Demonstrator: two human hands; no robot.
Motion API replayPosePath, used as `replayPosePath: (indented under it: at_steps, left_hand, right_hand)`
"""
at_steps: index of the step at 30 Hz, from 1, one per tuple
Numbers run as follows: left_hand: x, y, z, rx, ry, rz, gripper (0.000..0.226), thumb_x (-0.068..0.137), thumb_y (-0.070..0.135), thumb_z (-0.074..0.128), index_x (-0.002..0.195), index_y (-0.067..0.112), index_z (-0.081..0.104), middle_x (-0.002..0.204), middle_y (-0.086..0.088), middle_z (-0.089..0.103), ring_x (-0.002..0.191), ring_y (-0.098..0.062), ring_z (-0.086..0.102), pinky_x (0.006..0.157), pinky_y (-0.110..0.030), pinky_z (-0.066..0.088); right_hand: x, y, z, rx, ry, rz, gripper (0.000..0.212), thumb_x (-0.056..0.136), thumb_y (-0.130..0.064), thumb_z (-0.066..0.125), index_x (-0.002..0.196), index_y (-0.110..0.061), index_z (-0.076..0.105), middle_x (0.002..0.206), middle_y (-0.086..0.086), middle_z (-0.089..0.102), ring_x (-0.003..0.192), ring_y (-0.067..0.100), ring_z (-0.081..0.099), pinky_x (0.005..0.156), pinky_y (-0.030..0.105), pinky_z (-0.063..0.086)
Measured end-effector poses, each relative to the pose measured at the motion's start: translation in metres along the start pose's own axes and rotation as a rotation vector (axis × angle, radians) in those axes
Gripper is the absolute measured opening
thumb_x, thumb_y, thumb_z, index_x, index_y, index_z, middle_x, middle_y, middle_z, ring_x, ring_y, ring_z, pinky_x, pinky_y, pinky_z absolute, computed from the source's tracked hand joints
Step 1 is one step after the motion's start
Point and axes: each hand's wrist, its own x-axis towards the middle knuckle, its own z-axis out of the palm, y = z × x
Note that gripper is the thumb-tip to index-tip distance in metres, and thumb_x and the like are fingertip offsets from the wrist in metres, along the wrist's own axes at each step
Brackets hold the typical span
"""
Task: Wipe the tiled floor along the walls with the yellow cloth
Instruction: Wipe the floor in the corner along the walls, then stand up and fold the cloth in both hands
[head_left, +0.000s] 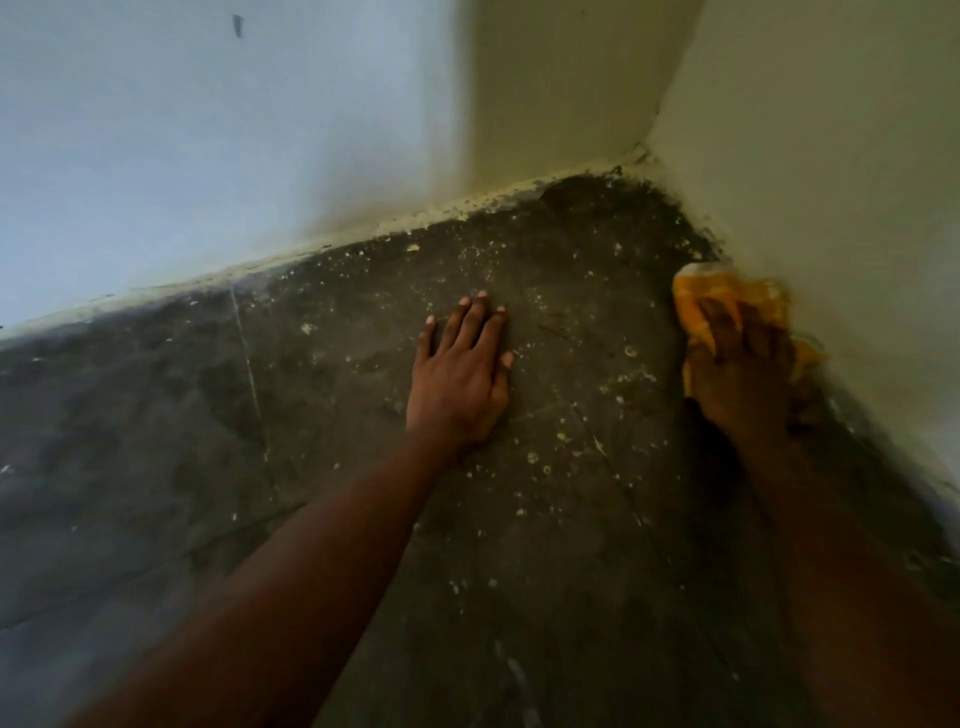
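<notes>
While the left hand (457, 374) rests spread flat on the tiled floor (156, 441) at centre, the right hand (737, 364) at three o'clock, pressing the bunched yellow cloth (701, 296) beside the right wall (831, 156), should probably keep firm, even pressure along the wall's base.

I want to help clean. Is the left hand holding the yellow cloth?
No, the left hand lies flat on the bare floor; the right hand presses the yellow cloth.
</notes>
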Motion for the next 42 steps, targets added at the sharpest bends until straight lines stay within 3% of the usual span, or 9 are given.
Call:
replayPosePath:
  at_steps: [2, 6, 13, 18, 26, 29, 32, 36, 42]
  left_hand:
    - [0.001, -0.003, 0.002, -0.011, 0.009, 0.011, 0.061, 0.110, 0.045, 0.029, 0.166, 0.024, 0.019, 0.176, -0.001, 0.009, 0.162, -0.019, 0.002, 0.131, -0.051, 0.000]
    - [-0.001, -0.002, 0.002, 0.022, 0.077, 0.053, 0.058, 0.108, 0.041, 0.036, 0.162, 0.019, 0.032, 0.173, -0.004, 0.021, 0.162, -0.020, 0.009, 0.131, -0.049, -0.002]
    - [-0.064, 0.011, -0.001, -0.003, -0.046, 0.129, 0.064, 0.107, 0.048, 0.031, 0.166, 0.024, 0.019, 0.175, 0.003, 0.012, 0.162, -0.016, 0.004, 0.130, -0.047, 0.003]
    - [-0.143, 0.020, -0.001, -0.045, -0.108, 0.154, 0.076, 0.098, 0.058, 0.027, 0.166, 0.030, 0.011, 0.173, 0.012, 0.001, 0.160, -0.008, -0.004, 0.129, -0.035, -0.007]
    - [-0.178, 0.070, -0.062, -0.383, -0.510, -0.288, 0.063, 0.105, 0.046, 0.051, 0.162, 0.028, 0.033, 0.175, 0.002, 0.014, 0.162, -0.029, 0.003, 0.130, -0.056, 0.004]
    - [-0.205, 0.108, -0.130, -0.724, -0.397, -0.461, 0.044, 0.101, 0.058, 0.048, 0.127, 0.027, 0.066, 0.131, -0.005, 0.066, 0.134, -0.032, 0.053, 0.114, -0.047, 0.040]
    - [-0.223, 0.155, -0.244, -1.208, -0.338, -0.599, 0.044, 0.110, 0.038, 0.044, 0.104, 0.006, 0.074, 0.090, -0.005, 0.076, 0.087, -0.020, 0.073, 0.075, -0.029, 0.055]
    - [-0.242, 0.207, -0.403, -1.359, -0.331, -0.650, 0.051, 0.110, 0.043, 0.042, 0.106, 0.006, 0.077, 0.094, -0.008, 0.080, 0.088, -0.025, 0.075, 0.086, -0.039, 0.056]
    - [-0.284, 0.240, -0.641, -1.429, -0.355, -0.743, 0.029, 0.106, 0.029, 0.053, 0.112, 0.006, 0.070, 0.097, -0.014, 0.075, 0.089, -0.030, 0.072, 0.079, -0.036, 0.059]
  right_hand:
    - [-0.006, -0.020, 0.011, 0.000, -0.027, 0.096, 0.063, 0.103, -0.060, 0.023, 0.162, -0.048, 0.005, 0.175, -0.002, -0.002, 0.159, 0.039, -0.003, 0.123, 0.070, 0.004]
    - [-0.091, 0.002, 0.019, -0.038, 0.011, -0.308, 0.059, 0.103, -0.059, 0.024, 0.160, -0.053, 0.011, 0.174, -0.006, 0.005, 0.160, 0.031, 0.004, 0.126, 0.063, 0.001]
    - [-0.110, 0.008, 0.009, 0.041, 0.047, 0.010, 0.058, 0.098, -0.063, 0.029, 0.155, -0.056, 0.023, 0.172, -0.004, 0.013, 0.156, 0.036, 0.012, 0.118, 0.074, 0.010]
    - [-0.158, 0.010, -0.005, 0.040, 0.005, -0.177, 0.056, 0.097, -0.045, 0.039, 0.153, -0.040, 0.043, 0.162, 0.008, 0.036, 0.145, 0.043, 0.034, 0.118, 0.051, 0.022]
    - [-0.276, -0.047, -0.048, 0.737, -0.172, -0.137, 0.047, 0.095, -0.029, 0.058, 0.141, -0.035, 0.060, 0.142, -0.009, 0.062, 0.123, 0.012, 0.061, 0.108, 0.049, 0.051]
    - [-0.310, -0.087, -0.119, 0.812, -0.150, -0.155, 0.050, 0.096, -0.037, 0.053, 0.146, -0.034, 0.056, 0.146, -0.008, 0.059, 0.132, 0.012, 0.057, 0.108, 0.045, 0.051]
    - [-0.345, -0.126, -0.210, 0.856, -0.096, -0.164, 0.050, 0.095, -0.043, 0.053, 0.145, -0.045, 0.051, 0.147, -0.007, 0.058, 0.130, 0.011, 0.057, 0.105, 0.036, 0.051]
    - [-0.375, -0.182, -0.330, 0.905, -0.163, -0.129, 0.043, 0.092, -0.053, 0.054, 0.132, -0.066, 0.046, 0.123, -0.009, 0.067, 0.105, 0.009, 0.068, 0.087, 0.037, 0.059]
    - [-0.452, -0.268, -0.525, 0.938, -0.361, -0.245, 0.048, 0.097, -0.023, 0.063, 0.139, -0.044, 0.052, 0.121, -0.017, 0.066, 0.094, 0.002, 0.070, 0.076, 0.019, 0.057]
